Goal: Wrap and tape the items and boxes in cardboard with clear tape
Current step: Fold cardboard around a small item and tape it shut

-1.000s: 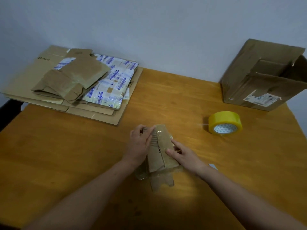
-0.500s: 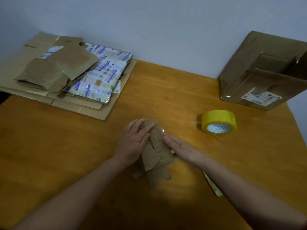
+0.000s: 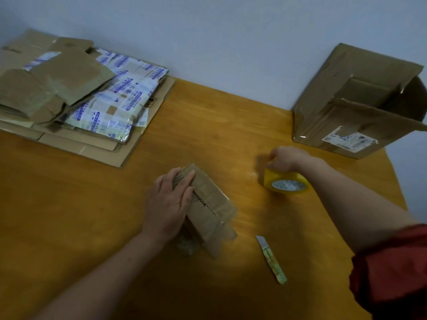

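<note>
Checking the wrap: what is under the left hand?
The left hand presses the taped cardboard parcel on the table. Whatever the cardboard wraps is mostly covered.

Setting: informal parcel-packing corner of a plain room, possibly a home. Evidence: orange-brown wooden table (image 3: 92, 204) against bare pale wall (image 3: 231, 31); stack of flattened brown cardboard sheets (image 3: 97, 146); opened brown shipping carton with white label (image 3: 346, 93); yellow roll of clear tape (image 3: 270, 181); small knife (image 3: 271, 259) lying loose.

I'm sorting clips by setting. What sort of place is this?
Probably a home or small-office packing spot: a stack of flattened cardboard, an opened shipping box, and a tape roll gripped by the right hand, all on one wooden table.
</note>
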